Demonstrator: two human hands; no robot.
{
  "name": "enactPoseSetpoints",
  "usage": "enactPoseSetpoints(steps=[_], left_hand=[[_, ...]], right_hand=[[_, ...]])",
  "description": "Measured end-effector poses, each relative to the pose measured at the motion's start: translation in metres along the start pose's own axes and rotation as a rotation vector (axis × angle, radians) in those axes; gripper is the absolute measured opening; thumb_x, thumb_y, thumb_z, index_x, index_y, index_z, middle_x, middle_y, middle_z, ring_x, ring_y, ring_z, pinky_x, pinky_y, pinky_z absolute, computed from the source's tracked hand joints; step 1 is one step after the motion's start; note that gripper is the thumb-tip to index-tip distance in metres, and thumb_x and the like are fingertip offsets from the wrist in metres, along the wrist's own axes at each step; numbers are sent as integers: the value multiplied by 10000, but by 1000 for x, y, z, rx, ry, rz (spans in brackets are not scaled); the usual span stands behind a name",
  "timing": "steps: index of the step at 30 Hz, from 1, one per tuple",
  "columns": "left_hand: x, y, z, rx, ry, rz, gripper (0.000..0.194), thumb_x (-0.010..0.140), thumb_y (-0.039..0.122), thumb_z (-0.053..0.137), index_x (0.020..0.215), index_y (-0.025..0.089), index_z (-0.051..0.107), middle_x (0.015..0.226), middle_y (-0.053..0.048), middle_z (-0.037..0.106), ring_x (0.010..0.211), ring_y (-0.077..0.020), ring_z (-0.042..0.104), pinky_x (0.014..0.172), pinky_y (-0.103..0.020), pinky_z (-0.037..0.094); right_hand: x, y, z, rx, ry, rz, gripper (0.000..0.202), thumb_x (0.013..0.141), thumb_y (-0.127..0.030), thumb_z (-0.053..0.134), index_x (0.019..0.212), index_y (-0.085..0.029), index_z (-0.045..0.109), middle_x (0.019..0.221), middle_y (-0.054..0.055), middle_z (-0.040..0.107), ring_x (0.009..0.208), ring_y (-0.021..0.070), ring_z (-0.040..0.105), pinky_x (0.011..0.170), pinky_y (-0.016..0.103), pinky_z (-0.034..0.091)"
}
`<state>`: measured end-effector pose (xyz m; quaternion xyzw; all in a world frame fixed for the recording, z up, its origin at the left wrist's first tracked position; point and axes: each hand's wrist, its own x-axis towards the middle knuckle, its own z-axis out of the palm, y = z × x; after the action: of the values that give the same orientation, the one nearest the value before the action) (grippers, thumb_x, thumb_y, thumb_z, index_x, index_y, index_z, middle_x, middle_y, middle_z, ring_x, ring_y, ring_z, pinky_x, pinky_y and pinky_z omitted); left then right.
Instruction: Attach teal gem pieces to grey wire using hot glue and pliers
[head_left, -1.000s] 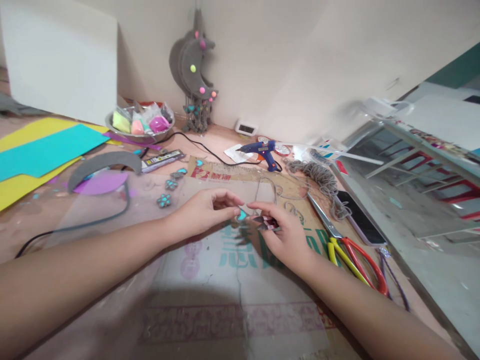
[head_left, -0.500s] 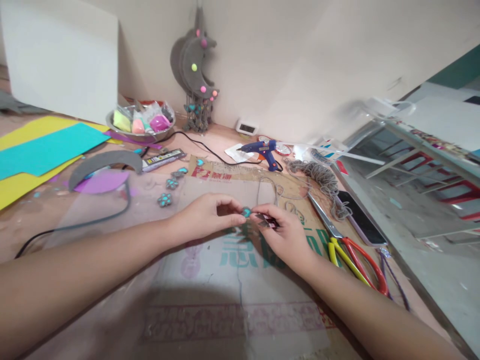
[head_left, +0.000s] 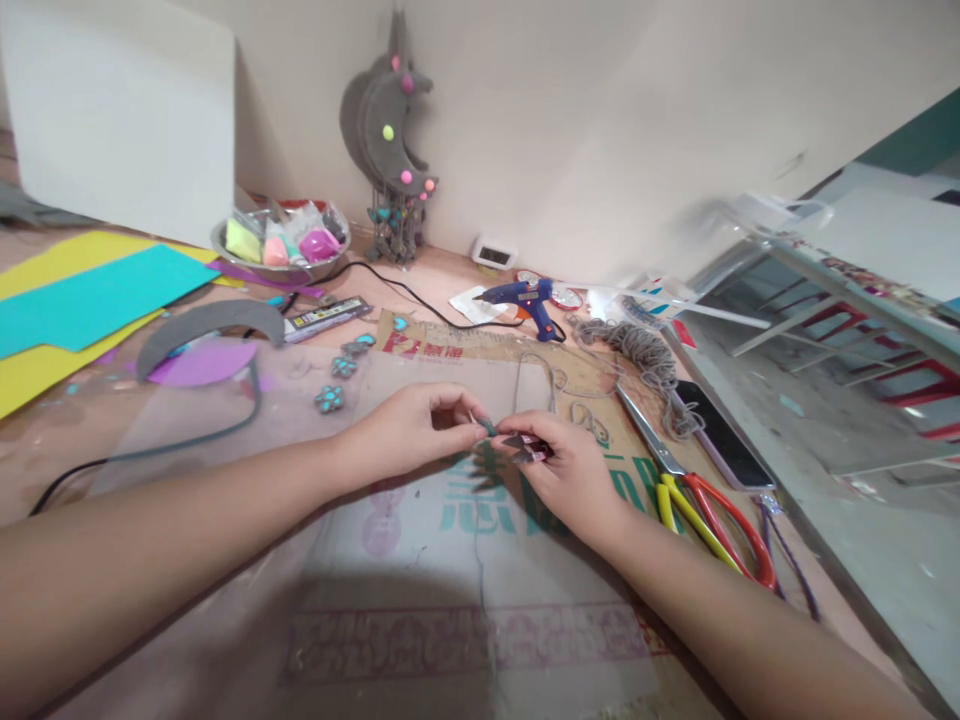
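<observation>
Above the covered board, my left hand (head_left: 420, 430) is closed in a pinch, thumb and fingertips meeting on a small turquoise piece (head_left: 489, 428). My right hand (head_left: 574, 470) pinches the same piece from the other side. Tucked within the right fingers is a small dark, pointed tool (head_left: 529, 449) whose kind I cannot make out. Most of the turquoise piece is hidden by fingertips. To the left of the hands lie several small grey flowers with turquoise petals (head_left: 329, 399).
Orange-and-yellow-handled scissors (head_left: 712, 520), a phone (head_left: 724, 435) and grey cord (head_left: 637, 360) lie on the right. Behind stand a blue glue gun (head_left: 529, 303) and a metal bowl (head_left: 281, 268) of clay packets. A grey crescent (head_left: 210, 328) and coloured sheets (head_left: 112, 295) lie left.
The turquoise piece has turned between my fingertips, showing its edge rather than its face. Both hands stay in nearly the same place.
</observation>
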<state>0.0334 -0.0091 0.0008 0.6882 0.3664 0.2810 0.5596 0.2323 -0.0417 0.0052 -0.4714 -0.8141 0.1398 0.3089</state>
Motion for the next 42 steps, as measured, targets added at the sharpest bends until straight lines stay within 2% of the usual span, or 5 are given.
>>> enactPoseSetpoints(steps=[12,18,25,37,42], left_hand=[[1,1,-2,-93,-21,4,245,788,359,603,905,146,640,901,-52,699,817,-153,637,739,-261,493],[3,-4,-2,-145,-87,-24,399,834,340,550,1189,159,554,910,-61,707,850,-163,648,779,-289,488],[3,0,-5,15,-103,57,372,872,433,452,769,146,664,784,-55,699,770,-163,626,757,-270,464],[2,-2,-4,28,37,-31,278,813,401,525,770,155,647,707,-7,652,648,-124,566,606,-220,420],[1,0,-4,-7,81,-13,255,826,356,517,721,148,620,681,-2,645,621,-104,550,597,-209,408]], right_hand=[[-3,3,-1,-79,34,-97,153,788,-135,568,880,-224,652,745,8,682,679,139,628,633,243,458],[-5,6,-2,-108,21,-152,271,758,-47,485,886,-221,649,730,12,673,673,138,610,635,248,441],[-2,2,-3,-123,21,-256,237,814,-71,461,899,-214,630,688,4,658,635,123,579,619,243,413],[-3,-4,-12,-212,-24,-244,304,902,-380,452,1086,-168,567,750,49,552,697,180,512,616,298,387],[1,-2,-20,-316,-20,-191,328,937,-298,387,1205,-161,518,789,60,554,721,187,511,623,302,398]])
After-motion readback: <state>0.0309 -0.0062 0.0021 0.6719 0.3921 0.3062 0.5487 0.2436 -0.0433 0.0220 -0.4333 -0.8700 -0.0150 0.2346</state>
